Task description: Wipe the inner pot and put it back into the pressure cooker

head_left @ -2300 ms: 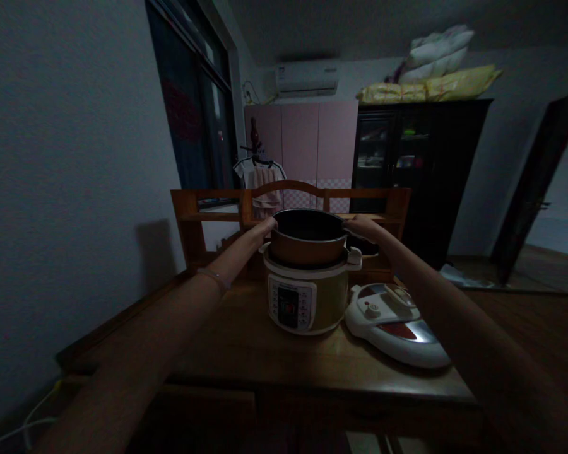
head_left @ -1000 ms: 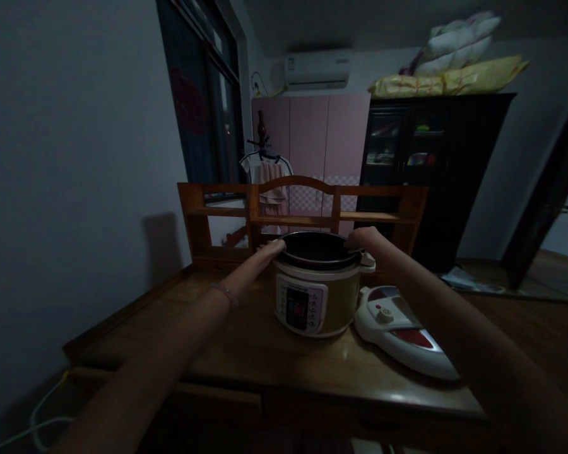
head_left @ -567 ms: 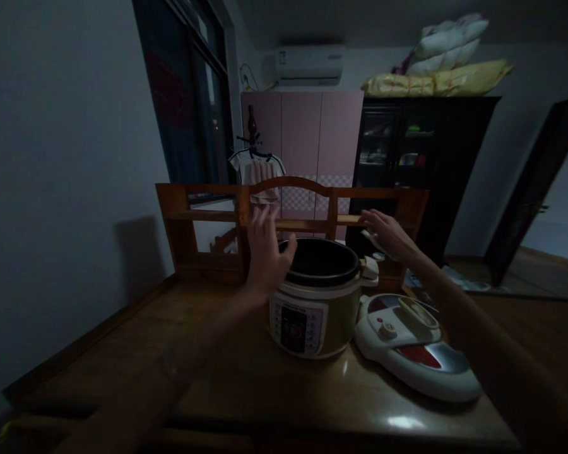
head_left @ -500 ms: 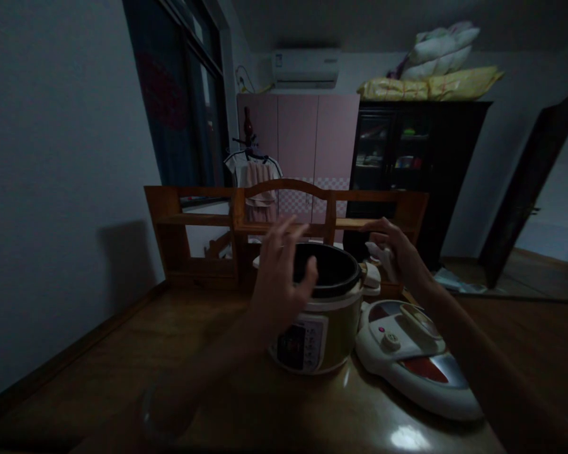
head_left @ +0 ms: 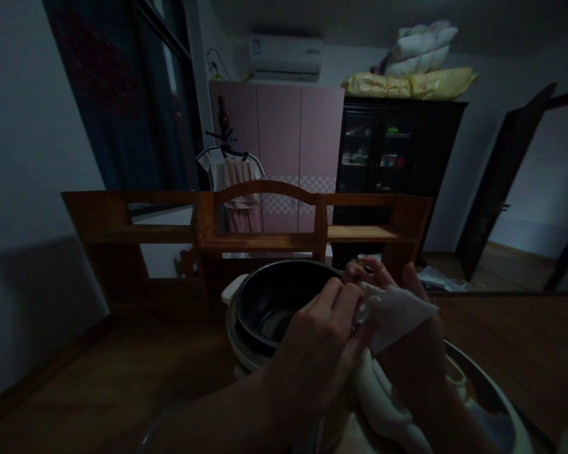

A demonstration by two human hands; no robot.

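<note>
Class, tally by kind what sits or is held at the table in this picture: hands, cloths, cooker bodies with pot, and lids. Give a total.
Hands: 2, left hand and right hand
White cloths: 1, white cloth held between both hands
Cookers with inner pot: 1, cooker
Lids: 1, lid, partly hidden
Total: 5

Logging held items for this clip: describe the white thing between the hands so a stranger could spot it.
Start at the wooden table with the cooker's dark inner pot. Just right of the pot's rim, both hands meet on a white cloth. It is the only pale, crumpled, soft item there.
</note>
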